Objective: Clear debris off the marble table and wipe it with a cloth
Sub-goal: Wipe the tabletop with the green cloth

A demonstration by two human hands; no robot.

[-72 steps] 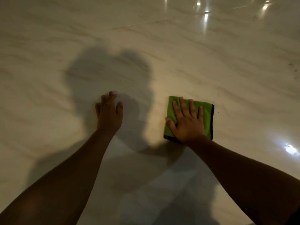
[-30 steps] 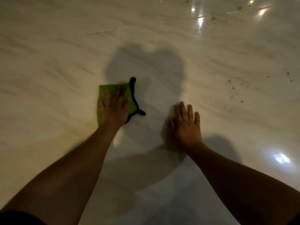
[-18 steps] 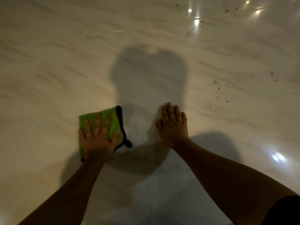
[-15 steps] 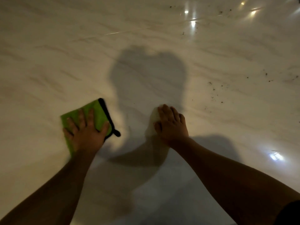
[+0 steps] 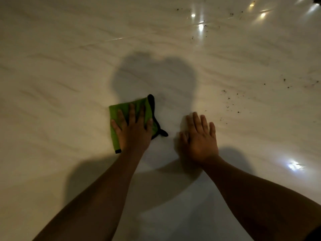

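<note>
Cloth (image 5: 116,141), green, lies on the marble desk (image 5: 52,84) under the left grip (image 5: 134,134), spread wide. Right grip (image 5: 199,140) rests wide beside it, crumbs (image 5: 229,98) farther right.

Finding: nothing legible. You have no text, label, brand, number or sign that can be read on the cloth (image 5: 116,111) or on the marble table (image 5: 66,70).
</note>
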